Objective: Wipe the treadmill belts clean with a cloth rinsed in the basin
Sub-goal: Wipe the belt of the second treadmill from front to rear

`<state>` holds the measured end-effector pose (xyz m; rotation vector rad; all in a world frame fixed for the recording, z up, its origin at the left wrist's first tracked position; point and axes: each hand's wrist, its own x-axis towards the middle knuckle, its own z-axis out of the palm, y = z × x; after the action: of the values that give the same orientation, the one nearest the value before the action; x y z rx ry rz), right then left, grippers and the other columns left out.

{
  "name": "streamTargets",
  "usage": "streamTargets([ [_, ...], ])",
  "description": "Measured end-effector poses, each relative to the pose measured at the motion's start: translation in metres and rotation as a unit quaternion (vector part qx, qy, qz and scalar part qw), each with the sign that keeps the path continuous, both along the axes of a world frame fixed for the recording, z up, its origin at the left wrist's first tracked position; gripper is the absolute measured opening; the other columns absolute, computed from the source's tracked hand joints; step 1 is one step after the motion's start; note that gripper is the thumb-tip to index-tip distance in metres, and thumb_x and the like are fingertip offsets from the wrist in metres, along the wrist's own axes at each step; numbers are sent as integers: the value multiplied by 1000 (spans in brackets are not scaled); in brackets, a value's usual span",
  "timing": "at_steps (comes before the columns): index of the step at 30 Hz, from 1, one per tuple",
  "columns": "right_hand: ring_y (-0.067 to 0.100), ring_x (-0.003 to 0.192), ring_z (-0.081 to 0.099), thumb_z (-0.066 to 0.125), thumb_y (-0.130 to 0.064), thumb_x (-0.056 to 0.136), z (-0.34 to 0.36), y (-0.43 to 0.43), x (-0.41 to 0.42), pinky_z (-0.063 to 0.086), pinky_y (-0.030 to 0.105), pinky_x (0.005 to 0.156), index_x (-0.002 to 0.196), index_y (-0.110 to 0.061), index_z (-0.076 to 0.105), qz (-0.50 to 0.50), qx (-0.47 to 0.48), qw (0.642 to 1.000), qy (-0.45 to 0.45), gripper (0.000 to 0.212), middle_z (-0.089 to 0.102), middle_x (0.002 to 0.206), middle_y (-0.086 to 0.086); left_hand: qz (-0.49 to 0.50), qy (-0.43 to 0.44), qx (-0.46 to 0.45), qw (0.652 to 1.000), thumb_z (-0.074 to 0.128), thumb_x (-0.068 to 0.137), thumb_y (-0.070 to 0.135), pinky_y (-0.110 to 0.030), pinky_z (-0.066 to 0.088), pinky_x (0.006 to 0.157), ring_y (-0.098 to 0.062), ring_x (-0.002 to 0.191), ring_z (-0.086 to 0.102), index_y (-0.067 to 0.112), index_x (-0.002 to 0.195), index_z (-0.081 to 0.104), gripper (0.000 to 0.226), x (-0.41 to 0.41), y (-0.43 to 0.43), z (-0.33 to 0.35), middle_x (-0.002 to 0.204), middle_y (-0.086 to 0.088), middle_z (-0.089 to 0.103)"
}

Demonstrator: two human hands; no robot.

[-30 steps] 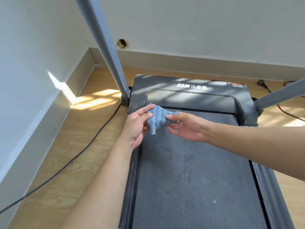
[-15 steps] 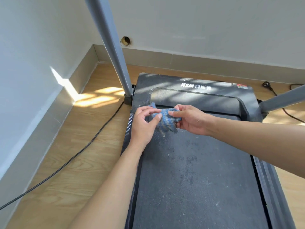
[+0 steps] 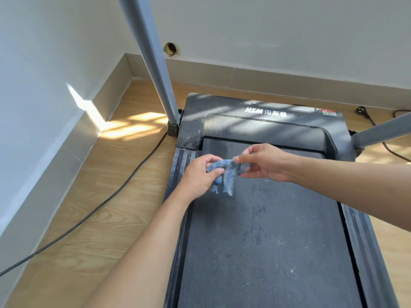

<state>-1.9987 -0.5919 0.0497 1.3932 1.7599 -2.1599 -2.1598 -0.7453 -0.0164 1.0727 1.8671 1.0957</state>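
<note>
Blue terry with paler stripes, the cloth [image 3: 225,172] is bunched up between your two hands, held in the air over the far end of the treadmill belt [image 3: 266,241], just on the near side of the motor cover [image 3: 255,126]. Your left hand [image 3: 198,176] pinches the cloth's left end, thumb and forefinger curled round a rolled edge. Your right hand [image 3: 266,163] pinches the right end between thumb and fingertips, and its other fingers bend loosely. Two ragged corners of the cloth hang down between your hands toward the belt; you cannot tell whether they touch it.

The belt is dark grey and dusty, with pale patches and specks across its middle and near part. Ribbed side rails run along it, one on the left [image 3: 182,161] and one on the right [image 3: 360,241]. The motor cover bears white lettering that reads HSM and a small red sticker at its far right corner.

A grey post [image 3: 153,58] rises from the cover's left side, and a second post [image 3: 382,132] slants off to the right. A black cable [image 3: 89,215] lies on the wooden floor [image 3: 66,252] to the left, running toward the foot of the left post. A plug [image 3: 360,110] and its lead lie on the floor at the far right. A round hole [image 3: 170,48] shows in the far wall above the skirting.
</note>
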Motion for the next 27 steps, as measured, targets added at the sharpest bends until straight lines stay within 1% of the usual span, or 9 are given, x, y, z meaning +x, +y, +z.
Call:
streamTargets([
  [3,20,101,71,95,-38,72,-4,0,8,63,40,88,121,-20,63,62,63,995,-47,62,72,120,5,-30,-118,2,993,75,99,17,-41,61,96,-22,101,79,21,114,75,16,7,1,-3,102,0,82],
  [6,19,107,73,89,-29,82,-10,-6,9,61,38,94,123,-9,68,95,9,995,-28,51,74,121,11,-29,-161,21,986,81,95,25,-38,63,87,-22,100,78,17,109,78,16,16,4,0,104,-2,81],
  [8,19,99,74,88,-26,83,-18,-4,6,61,38,94,109,-7,69,93,31,995,-35,37,77,113,13,24,-78,8,997,85,91,34,-30,59,81,-13,92,75,24,102,77,18,19,7,-5,102,6,78],
  [10,18,89,73,89,-28,83,-26,3,-1,62,35,84,97,-13,66,81,112,989,-52,30,78,96,9,101,-51,-15,993,82,92,34,-35,59,81,-15,90,72,29,104,69,18,22,3,-19,105,10,71],
  [12,17,77,68,86,-27,85,-34,7,-7,58,28,67,92,-13,63,80,240,964,-77,28,71,87,2,159,-10,-25,987,71,99,26,-37,55,87,-13,97,69,26,112,65,14,25,-12,-36,113,10,65],
  [14,10,71,61,81,-30,88,-41,1,-10,47,15,55,97,-16,63,135,338,926,-99,24,65,89,-9,181,133,-25,974,64,100,16,-38,50,95,-16,109,61,21,118,64,18,30,-37,-55,120,8,60],
  [19,8,92,61,67,-40,93,-71,-26,0,51,31,78,100,-31,57,345,423,830,-114,15,61,100,-15,132,340,-22,931,59,98,10,-45,45,113,-23,143,51,15,133,63,36,36,-91,-93,146,1,59],
  [23,17,99,51,56,-38,102,-97,-34,6,49,38,79,100,-26,49,354,478,798,-101,14,50,104,-10,35,438,-45,897,43,107,26,-49,32,126,-26,161,29,10,156,50,52,30,-110,-113,170,-5,37],
  [27,21,99,46,52,-45,106,-132,-47,0,46,38,79,107,-15,48,358,531,758,-123,30,49,109,0,26,448,-72,891,47,106,29,-51,33,125,-25,163,24,11,158,49,55,31,-109,-113,174,-4,30],
])
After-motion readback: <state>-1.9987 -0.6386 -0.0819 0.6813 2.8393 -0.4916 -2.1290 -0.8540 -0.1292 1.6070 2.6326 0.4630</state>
